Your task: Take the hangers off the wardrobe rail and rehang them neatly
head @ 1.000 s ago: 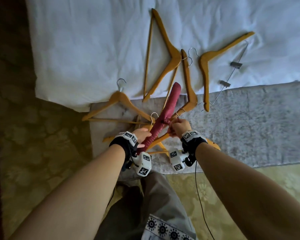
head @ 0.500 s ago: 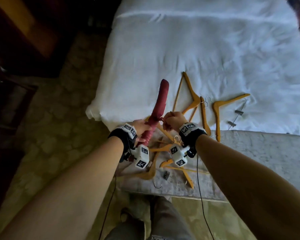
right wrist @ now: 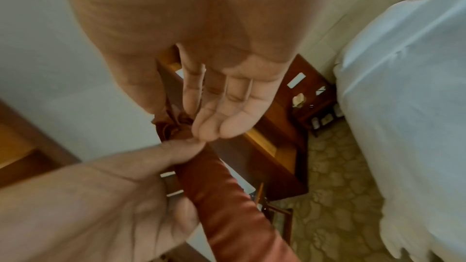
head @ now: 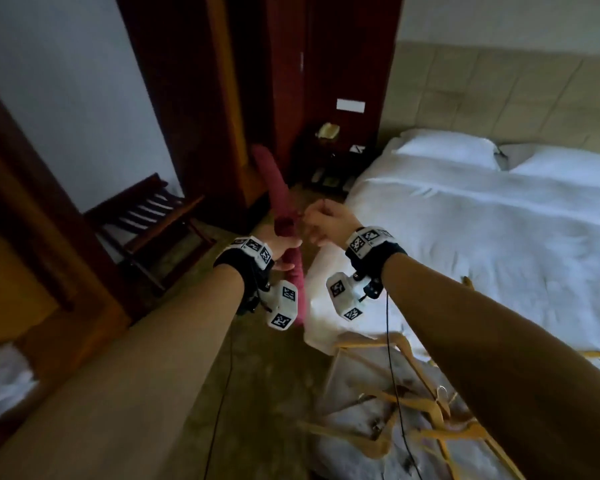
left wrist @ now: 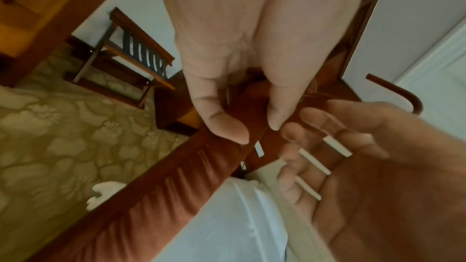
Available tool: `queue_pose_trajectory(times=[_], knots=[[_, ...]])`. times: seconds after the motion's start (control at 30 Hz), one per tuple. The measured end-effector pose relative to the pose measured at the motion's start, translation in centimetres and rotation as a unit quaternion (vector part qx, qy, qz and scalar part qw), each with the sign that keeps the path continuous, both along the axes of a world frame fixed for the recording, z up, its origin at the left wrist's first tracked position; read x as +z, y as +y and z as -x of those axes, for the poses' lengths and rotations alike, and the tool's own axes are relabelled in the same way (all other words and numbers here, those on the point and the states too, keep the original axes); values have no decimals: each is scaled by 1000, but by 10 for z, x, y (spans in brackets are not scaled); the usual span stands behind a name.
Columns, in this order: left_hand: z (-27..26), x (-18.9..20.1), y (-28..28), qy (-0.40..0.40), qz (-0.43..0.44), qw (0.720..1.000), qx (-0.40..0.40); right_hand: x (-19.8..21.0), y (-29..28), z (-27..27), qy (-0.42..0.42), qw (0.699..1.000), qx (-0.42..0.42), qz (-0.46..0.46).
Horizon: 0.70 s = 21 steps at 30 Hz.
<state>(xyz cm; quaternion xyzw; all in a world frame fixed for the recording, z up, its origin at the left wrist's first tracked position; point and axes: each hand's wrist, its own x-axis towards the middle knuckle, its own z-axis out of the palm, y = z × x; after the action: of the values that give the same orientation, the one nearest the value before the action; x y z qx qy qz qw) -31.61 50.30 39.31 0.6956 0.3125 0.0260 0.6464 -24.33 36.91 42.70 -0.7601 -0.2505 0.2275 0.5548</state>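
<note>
In mid-air between the bed and the dark wardrobe, both forearms reach forward at chest height, wrists close together. The left hand grips a long padded hanger covered in gathered dark-red satin; thumb and fingers curl round its middle, seen plainly from the left wrist view, thumb on one side, index on the other. The hanger stands near upright, slightly tilted, one padded arm rising toward the wardrobe, the other dropping past the left wrist camera.

The right hand sits just beside the left, knuckles up, fingers curled inward — fingertips bunched together at the ruched fabric where the hanger's neck is. It seems to pinch there; the contact itself is blurred, so whether it holds cloth or the hook I cannot tell. A curved dark-red hook shows beyond the right hand in the left wrist view.

Several plain yellow wooden hangers lie in a loose tangle on the grey runner at the foot of the white-sheeted bed, below the right forearm. A slatted wooden luggage rack stands by the pale wall — left of the hands. The tall dark-brown wooden wardrobe stands ahead; its rail is not visible.
</note>
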Motion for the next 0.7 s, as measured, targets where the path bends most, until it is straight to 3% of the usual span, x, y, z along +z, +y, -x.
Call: queue_pose_trajectory(times=[0.27, 0.47, 0.7], knots=[[79, 114, 92, -155, -3, 979, 136, 75, 115, 53, -41, 982, 163, 91], [120, 165, 166, -249, 26, 931, 265, 116, 198, 83, -61, 954, 273, 109], [142, 199, 260, -212, -76, 914, 337, 162, 288, 83, -87, 938, 329, 60]])
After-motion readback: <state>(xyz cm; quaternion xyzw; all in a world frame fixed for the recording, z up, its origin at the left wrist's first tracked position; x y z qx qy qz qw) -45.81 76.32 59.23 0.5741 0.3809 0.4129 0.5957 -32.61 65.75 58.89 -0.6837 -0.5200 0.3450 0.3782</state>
